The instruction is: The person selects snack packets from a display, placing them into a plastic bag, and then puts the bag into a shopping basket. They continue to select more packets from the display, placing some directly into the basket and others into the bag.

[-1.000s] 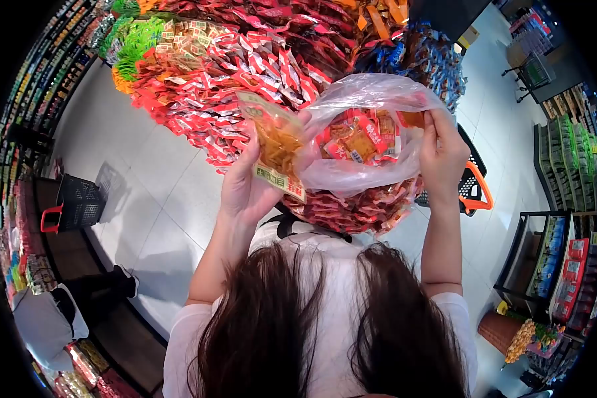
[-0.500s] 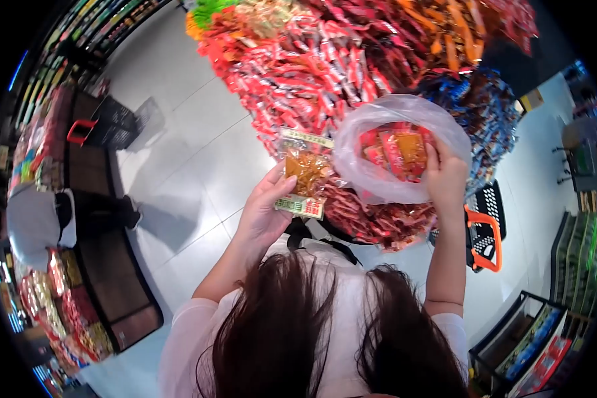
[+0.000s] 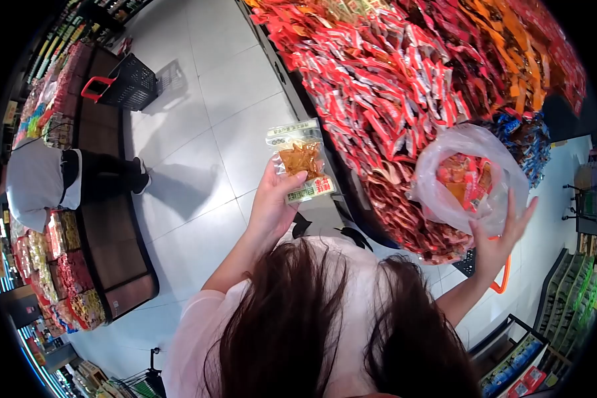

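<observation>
Held up over the floor in front of me is a clear snack packet (image 3: 301,158) with brown contents and a printed label. My left hand (image 3: 276,198) grips its lower part, thumb across the front. On the right, a translucent white plastic bag (image 3: 432,180) rests open-mouthed on the heap of snacks. Red and brown snack packets (image 3: 467,179) show inside it. My right hand (image 3: 497,240) is at the bag's near right side, fingers spread and holding nothing.
A large heap of red-wrapped snacks (image 3: 385,86) fills the display ahead, with blue packets (image 3: 529,136) to its right. On the left, a person (image 3: 43,176) stands by a snack shelf (image 3: 109,259). A black basket (image 3: 136,83) sits on the floor.
My right hand has come out of the bag's mouth to its near side, and its fingers have spread. The view has shifted, with the display now further right. My left hand still holds the packet.
</observation>
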`<state>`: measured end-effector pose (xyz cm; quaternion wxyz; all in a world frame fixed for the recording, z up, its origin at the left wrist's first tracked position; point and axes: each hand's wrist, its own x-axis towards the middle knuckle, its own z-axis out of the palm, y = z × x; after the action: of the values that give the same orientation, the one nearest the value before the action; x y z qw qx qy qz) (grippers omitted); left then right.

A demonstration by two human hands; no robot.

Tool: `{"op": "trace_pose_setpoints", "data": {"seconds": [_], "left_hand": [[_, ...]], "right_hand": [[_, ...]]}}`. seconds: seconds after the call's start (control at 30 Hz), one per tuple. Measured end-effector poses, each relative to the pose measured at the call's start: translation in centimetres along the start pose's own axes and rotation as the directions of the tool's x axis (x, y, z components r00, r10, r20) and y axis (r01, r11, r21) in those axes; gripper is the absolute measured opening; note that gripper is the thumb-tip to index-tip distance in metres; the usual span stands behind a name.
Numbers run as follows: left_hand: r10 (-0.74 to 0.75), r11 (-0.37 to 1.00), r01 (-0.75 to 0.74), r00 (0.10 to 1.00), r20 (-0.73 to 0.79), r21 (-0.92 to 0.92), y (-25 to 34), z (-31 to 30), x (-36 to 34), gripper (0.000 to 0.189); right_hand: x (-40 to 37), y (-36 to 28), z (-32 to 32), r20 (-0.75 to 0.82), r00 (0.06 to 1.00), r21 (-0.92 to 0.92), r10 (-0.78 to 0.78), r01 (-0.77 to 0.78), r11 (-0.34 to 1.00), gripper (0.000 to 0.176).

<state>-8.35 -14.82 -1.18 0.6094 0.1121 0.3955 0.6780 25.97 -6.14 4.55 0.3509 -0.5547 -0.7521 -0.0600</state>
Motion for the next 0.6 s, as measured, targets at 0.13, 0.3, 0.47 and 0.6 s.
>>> {"op": "trace_pose_setpoints", "data": {"seconds": [0.13,0.3,0.47,0.6], "left_hand": [[0.02,0.999,-0.021,0.999,-0.025,-0.033,3.7,-4.4,1.4,0.047],[0.028,1.0,-0.028,0.993,-0.114,0.001,9.0,-12.3,2.5,0.042],[0.033,0.987,-0.057,0.986,-0.164,-0.149,12.6,-22.5,2.7,0.04],[0.061,0.985,-0.095,0.974,-0.217,-0.147,14.7,-27.4,2.6,0.038]], "right_hand": [[-2.1,-2.1,4.1,0.271,0.955,0.108,0.122,-0.156,0.982,0.104],[-1.6,-6.2,6.8,0.281,0.867,-0.154,0.411,-0.382,0.911,0.09],[-2.9,0.8,9.0,0.029,0.94,-0.175,0.341,-0.331,0.927,0.053],[-3.2,5.8,9.4,-0.354,0.769,0.016,0.532,-0.564,0.825,0.035]]}}
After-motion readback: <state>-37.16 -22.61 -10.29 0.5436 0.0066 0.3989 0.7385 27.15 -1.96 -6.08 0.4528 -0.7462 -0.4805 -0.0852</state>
